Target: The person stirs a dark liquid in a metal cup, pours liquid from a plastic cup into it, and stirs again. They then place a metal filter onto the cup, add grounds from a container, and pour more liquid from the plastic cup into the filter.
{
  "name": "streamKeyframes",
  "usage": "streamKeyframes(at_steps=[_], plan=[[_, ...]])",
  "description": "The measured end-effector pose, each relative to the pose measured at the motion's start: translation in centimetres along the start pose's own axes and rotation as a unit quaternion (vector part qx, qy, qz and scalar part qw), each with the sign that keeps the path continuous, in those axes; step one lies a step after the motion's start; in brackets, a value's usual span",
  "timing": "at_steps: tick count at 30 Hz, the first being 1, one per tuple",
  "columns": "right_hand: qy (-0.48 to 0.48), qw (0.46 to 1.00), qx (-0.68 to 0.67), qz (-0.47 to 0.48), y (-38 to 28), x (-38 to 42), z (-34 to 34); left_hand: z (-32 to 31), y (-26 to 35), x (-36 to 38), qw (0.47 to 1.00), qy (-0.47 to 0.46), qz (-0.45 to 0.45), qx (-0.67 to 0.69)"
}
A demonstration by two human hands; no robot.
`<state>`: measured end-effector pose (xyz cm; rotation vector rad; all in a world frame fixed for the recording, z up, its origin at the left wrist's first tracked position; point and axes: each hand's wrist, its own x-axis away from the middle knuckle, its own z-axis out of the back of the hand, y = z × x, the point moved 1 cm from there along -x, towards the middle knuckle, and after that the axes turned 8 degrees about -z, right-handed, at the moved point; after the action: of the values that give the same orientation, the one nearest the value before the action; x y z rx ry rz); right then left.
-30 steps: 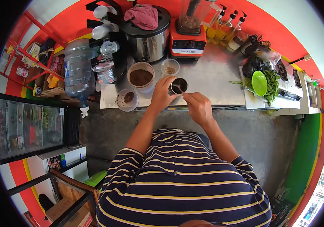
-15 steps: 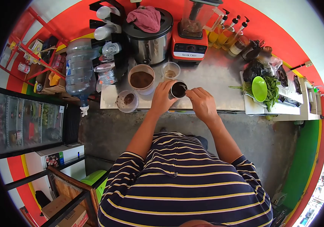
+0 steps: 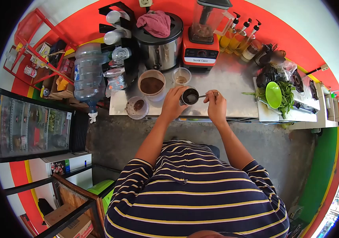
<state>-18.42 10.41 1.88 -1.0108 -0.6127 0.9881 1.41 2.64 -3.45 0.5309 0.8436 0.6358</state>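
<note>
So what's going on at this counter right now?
A person in a striped shirt stands at a steel counter. Their left hand grips a small metal cup, and their right hand holds a spoon with its tip at the cup's rim. Just behind are a tub of brown powder and a clear plastic cup. A red blender stands further back.

Small dark metal cup [image 3: 189, 96], upright near the steel counter's front edge, slim spoon [image 3: 206, 95] across its rim.
</note>
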Motion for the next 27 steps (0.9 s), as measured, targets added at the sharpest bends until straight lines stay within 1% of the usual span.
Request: streamKeyframes(at_steps=[1,2,4,5,7,8,10,11,13,14,15,16,20,22,23,25,27], plan=[[0.016,0.999,-0.025,-0.033,0.8,0.2,-0.2,0.0,0.0,0.0,1.000,0.000,-0.001,0.000],[0.016,0.999,-0.026,-0.033,1.5,0.5,-0.8,0.1,0.1,0.0,1.000,-0.002,0.005,0.001],[0.030,0.977,-0.176,-0.116,2.8,1.3,-2.0,0.2,0.2,-0.1,1.000,-0.002,0.008,0.002],[0.031,0.977,-0.177,-0.115,3.1,1.5,-2.3,0.3,0.2,-0.1,1.000,-0.009,0.014,-0.001],[0.038,0.964,-0.234,-0.121,3.1,1.9,-2.5,0.3,0.1,-0.1,1.000,-0.017,0.019,-0.003],[0.039,0.964,-0.234,-0.122,3.1,2.1,-2.6,0.3,0.1,-0.1,1.000,-0.014,0.014,-0.004],[0.059,0.972,-0.221,-0.055,2.5,2.4,-2.5,0.4,0.0,0.0,1.000,-0.013,0.008,-0.004],[0.061,0.972,-0.221,-0.056,2.3,2.6,-2.3,0.4,0.0,0.0,1.000,-0.013,0.010,-0.006],[0.006,0.994,-0.096,0.055,1.5,3.2,-1.5,0.3,0.0,0.0,1.000,-0.015,0.011,-0.007],[0.007,0.994,-0.097,0.054,1.4,3.4,-0.9,0.3,-0.1,0.0,1.000,-0.012,0.007,-0.004],[-0.020,0.989,-0.009,0.143,1.0,3.5,-0.2,0.3,-0.2,-0.1,1.000,-0.008,0.002,-0.001],[-0.046,0.969,0.078,0.231,0.5,3.6,0.2,0.3,-0.3,-0.1,1.000,-0.007,0.001,-0.002],[-0.052,0.968,0.103,0.224,-1.2,2.9,0.9,0.3,0.0,-0.1,1.000,0.005,-0.005,-0.006],[-0.027,0.961,0.110,0.250,-2.0,2.1,0.8,0.2,0.1,0.1,1.000,0.015,-0.009,-0.006],[-0.028,0.961,0.112,0.252,-2.1,2.0,0.8,0.2,0.2,0.2,1.000,0.018,0.002,-0.002],[-0.043,0.950,0.170,0.257,-2.4,1.6,0.8,0.0,-0.1,-0.1,1.000,0.024,0.010,0.002],[-0.052,0.956,0.159,0.243,-2.6,1.3,0.8,-0.2,-0.5,-0.1,1.000,0.015,0.024,0.003]])
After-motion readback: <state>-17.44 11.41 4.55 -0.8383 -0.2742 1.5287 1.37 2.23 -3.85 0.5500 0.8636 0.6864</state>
